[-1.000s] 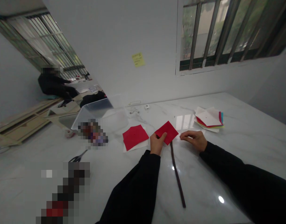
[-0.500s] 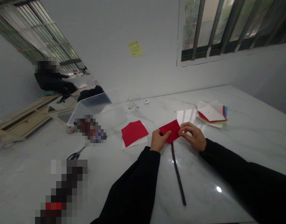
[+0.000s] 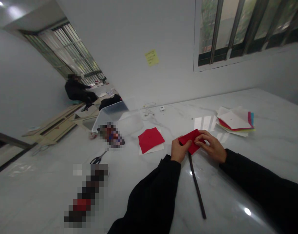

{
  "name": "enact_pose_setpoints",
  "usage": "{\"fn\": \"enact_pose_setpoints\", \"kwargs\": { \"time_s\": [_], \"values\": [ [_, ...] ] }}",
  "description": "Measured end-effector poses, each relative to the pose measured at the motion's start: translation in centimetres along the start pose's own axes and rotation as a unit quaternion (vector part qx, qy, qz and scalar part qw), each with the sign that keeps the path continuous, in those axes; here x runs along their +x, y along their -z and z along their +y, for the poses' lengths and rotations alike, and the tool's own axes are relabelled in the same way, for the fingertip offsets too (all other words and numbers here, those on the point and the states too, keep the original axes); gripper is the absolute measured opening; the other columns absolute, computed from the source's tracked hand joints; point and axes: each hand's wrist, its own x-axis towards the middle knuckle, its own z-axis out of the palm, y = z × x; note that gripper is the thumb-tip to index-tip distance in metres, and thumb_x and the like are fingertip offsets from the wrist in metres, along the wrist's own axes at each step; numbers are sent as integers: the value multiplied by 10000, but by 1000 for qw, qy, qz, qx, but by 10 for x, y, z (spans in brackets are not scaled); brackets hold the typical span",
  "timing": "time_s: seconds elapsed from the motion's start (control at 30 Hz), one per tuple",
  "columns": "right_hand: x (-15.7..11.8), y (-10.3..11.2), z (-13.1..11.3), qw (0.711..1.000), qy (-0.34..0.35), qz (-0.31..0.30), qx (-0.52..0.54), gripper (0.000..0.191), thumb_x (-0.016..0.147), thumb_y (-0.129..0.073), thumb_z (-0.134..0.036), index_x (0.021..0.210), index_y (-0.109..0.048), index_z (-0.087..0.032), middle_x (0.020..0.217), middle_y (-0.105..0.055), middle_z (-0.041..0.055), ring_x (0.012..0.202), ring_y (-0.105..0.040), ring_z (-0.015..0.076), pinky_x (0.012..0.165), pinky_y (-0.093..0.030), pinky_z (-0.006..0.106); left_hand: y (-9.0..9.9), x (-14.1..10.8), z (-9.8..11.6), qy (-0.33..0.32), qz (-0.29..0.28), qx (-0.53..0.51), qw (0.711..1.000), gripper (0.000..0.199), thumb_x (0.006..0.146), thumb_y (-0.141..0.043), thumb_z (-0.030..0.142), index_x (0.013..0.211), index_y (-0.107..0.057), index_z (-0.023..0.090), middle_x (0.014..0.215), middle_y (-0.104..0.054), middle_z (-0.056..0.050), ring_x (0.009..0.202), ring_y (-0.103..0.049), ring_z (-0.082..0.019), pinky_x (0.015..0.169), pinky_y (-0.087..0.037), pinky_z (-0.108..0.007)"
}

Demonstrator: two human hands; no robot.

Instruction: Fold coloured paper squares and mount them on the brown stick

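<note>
A red sheet of paper (image 3: pixel 193 134) is in my left hand (image 3: pixel 180 149), whose thumb presses on its face while the fingers go behind it. My right hand (image 3: pixel 213 148) has thumb and forefinger pinched together at the middle of the paper; a tiny pale speck shows at the fingertips, too small to name. From under the paper's lower edge a thin dark brown stick (image 3: pixel 196 185) runs down toward me. Its upper end is hidden behind the paper. To the left, another red sheet (image 3: pixel 151 139) lies on a white sheet (image 3: pixel 152 150).
On the marble-patterned table (image 3: pixel 227 182) lies a stack of coloured and white paper (image 3: pixel 234 118) at right. Scissors (image 3: pixel 97 160), a clear plastic box (image 3: pixel 110 115) and two blurred-out items are at left. A small white block (image 3: pixel 162 109) sits by the wall. Another person (image 3: pixel 77 89) sits far off.
The view has turned a little left, so everything sits further right. My right fingertips have moved from the paper's right edge onto its middle. The red paper is tilted more.
</note>
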Motion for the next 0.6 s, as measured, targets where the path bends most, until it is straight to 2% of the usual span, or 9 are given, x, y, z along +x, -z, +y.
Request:
{"fn": "enact_pose_setpoints", "kwargs": {
  "time_s": [0.3,0.6],
  "values": [
    [2,3,3,997,10,15,-77,144,880,-587,-353,857,-676,-241,1111,-617,79,1050,-579,265,920,-464,427,-1,0,1,5,30,3,1000,216,700,-717,281,843,-719,118,747,-707,-54,644,-597,-158,630,-485,-265],
    [6,2,-7,998,21,-5,-63,140,892,-579,-338,883,-663,-226,1125,-596,88,1075,-559,255,917,-451,405,0,4,0,2,32,3,999,226,696,-738,304,835,-719,126,778,-722,-54,670,-623,-170,643,-481,-270]
  ]
}}
